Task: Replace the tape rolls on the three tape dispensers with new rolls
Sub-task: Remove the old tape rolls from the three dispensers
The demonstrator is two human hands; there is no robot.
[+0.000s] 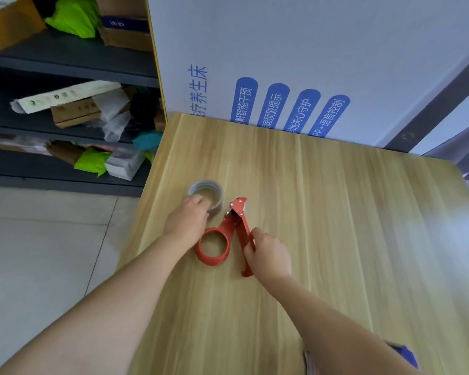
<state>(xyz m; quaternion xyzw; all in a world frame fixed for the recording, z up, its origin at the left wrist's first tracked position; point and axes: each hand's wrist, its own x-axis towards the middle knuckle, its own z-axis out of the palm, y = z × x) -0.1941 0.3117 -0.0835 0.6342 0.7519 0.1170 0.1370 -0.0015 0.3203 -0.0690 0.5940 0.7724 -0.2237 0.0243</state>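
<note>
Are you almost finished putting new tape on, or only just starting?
Only starting. The red dispenser lies on the wooden table with its round holder empty, so the old roll looks already off. The right hand holds its handle while the left hand reaches onto a clear tape roll beside it. That roll is not yet on. Only this one dispenser is in view.

Bright, soft daylight all over. Only faint shadows under the left hand [188, 220] and right hand [270, 254]. Pale, milky glare on the right edge of the frame, washing out the table [336, 212] there. Blurry everywhere, most at the tape roll [210, 189]. Bent, stretched lines near the corners. Darker shelves [65, 66] at upper left.
</note>
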